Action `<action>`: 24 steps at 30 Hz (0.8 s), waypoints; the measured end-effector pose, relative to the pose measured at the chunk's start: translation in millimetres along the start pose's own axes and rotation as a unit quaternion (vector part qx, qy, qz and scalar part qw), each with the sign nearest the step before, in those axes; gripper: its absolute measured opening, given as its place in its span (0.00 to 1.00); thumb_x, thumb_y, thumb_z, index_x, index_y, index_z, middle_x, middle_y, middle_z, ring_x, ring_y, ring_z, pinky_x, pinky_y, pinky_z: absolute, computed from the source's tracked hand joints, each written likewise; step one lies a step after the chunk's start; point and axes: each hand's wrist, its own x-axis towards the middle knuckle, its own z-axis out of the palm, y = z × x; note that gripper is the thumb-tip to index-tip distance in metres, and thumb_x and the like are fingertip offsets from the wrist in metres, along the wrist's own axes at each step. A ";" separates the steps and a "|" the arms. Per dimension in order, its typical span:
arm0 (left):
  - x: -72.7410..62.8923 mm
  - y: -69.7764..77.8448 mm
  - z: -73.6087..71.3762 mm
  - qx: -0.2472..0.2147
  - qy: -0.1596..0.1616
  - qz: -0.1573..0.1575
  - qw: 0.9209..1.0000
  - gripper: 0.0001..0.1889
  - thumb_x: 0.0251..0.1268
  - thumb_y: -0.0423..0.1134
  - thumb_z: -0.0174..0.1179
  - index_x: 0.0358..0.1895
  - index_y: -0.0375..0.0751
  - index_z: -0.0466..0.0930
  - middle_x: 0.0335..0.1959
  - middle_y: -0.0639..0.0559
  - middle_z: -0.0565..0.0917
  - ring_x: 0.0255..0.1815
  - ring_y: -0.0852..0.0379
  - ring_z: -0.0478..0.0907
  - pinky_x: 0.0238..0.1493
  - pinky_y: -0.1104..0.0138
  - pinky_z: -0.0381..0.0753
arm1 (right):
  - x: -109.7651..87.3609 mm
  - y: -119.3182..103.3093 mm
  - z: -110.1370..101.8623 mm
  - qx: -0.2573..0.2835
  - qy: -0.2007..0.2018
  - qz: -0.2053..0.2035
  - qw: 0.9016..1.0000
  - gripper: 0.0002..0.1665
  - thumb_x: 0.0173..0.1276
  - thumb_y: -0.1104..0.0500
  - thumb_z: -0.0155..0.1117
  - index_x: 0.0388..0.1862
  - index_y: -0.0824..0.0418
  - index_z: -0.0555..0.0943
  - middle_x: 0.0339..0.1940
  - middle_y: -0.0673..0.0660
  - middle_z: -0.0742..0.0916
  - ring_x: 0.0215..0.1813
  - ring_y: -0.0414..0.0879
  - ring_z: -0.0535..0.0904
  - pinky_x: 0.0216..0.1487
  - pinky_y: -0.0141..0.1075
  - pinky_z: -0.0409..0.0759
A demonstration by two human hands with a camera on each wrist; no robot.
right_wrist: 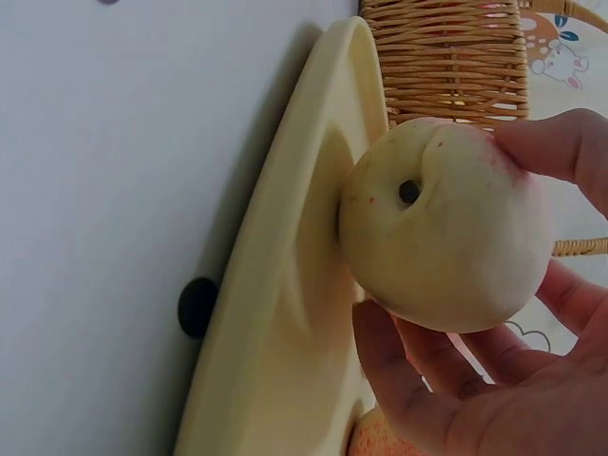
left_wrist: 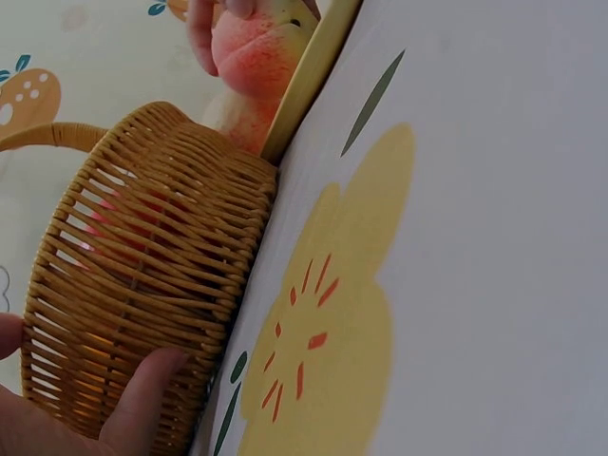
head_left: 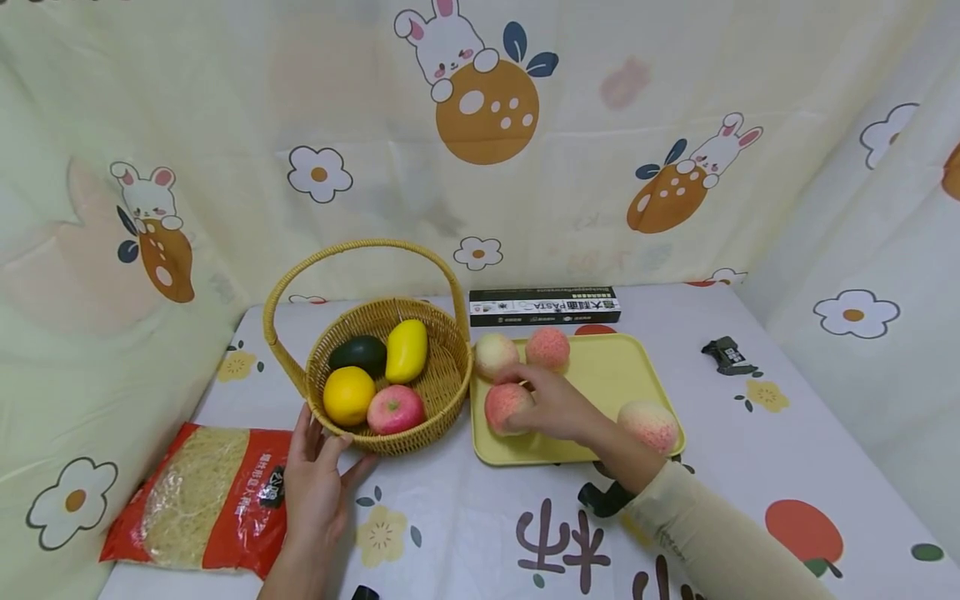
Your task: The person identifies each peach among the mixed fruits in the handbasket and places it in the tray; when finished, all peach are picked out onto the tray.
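Note:
My right hand (head_left: 551, 404) grips a pink and cream peach (right_wrist: 446, 228) over the left part of the yellow tray (head_left: 592, 452). Its thumb and fingers lie around the fruit, close over the tray. Behind it on the tray sit a pale peach (head_left: 496, 354) and a pink peach (head_left: 547, 347); another peach (head_left: 648, 426) is at the right end. My left hand (head_left: 318, 479) rests against the front left of the wicker basket (head_left: 442, 429), thumb extended along its wall. Inside are an avocado (head_left: 358, 357), a mango (head_left: 407, 351), an orange (head_left: 348, 395) and an apple (head_left: 396, 409).
A red bag of pasta (head_left: 198, 497) lies left of the basket. Behind the tray is a black and white pasta box (head_left: 545, 307). A small dark object (head_left: 728, 356) lies at the right. Patterned cloth (head_left: 375, 100) hangs behind the table.

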 end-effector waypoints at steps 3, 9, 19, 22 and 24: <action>-0.2 -0.1 -0.6 -0.001 -0.002 0.001 1.000 0.44 0.77 0.33 0.54 0.85 0.78 0.47 0.89 0.58 0.50 0.81 0.47 0.62 0.58 0.53 0.88 | -2.1 -0.4 -2.4 0.001 0.003 -0.003 1.000 0.34 0.53 0.58 0.78 0.62 0.57 0.83 0.58 0.53 0.87 0.57 0.50 0.81 0.64 0.46 0.80; 0.5 -1.1 -1.4 -0.001 -0.005 0.002 1.000 0.44 0.78 0.33 0.54 0.85 0.78 0.46 0.89 0.58 0.49 0.82 0.47 0.60 0.59 0.52 0.87 | -3.2 0.2 -4.6 0.001 0.008 -0.013 1.000 0.34 0.54 0.60 0.76 0.63 0.57 0.83 0.59 0.53 0.87 0.59 0.50 0.81 0.66 0.48 0.79; 0.6 -2.0 -0.9 -0.002 -0.001 0.000 1.000 0.45 0.77 0.33 0.54 0.85 0.77 0.45 0.89 0.58 0.50 0.83 0.47 0.60 0.59 0.52 0.88 | -14.8 -1.1 -16.0 -0.011 0.036 0.006 0.999 0.34 0.58 0.56 0.77 0.66 0.56 0.82 0.65 0.54 0.86 0.68 0.58 0.81 0.72 0.60 0.77; 0.7 -1.7 -0.7 0.000 0.001 0.001 1.000 0.45 0.77 0.33 0.55 0.85 0.77 0.45 0.89 0.58 0.50 0.83 0.47 0.61 0.58 0.52 0.88 | -19.3 0.8 -20.3 -0.003 0.044 0.002 0.999 0.34 0.59 0.56 0.77 0.66 0.55 0.82 0.65 0.55 0.86 0.69 0.59 0.81 0.72 0.61 0.77; 1.2 -1.9 -1.2 0.001 0.001 0.002 1.000 0.45 0.77 0.33 0.55 0.85 0.77 0.45 0.89 0.58 0.50 0.83 0.47 0.61 0.58 0.52 0.88 | -22.5 2.1 -22.8 -0.002 0.049 0.001 0.999 0.34 0.59 0.56 0.76 0.66 0.55 0.82 0.65 0.55 0.86 0.69 0.59 0.81 0.72 0.61 0.77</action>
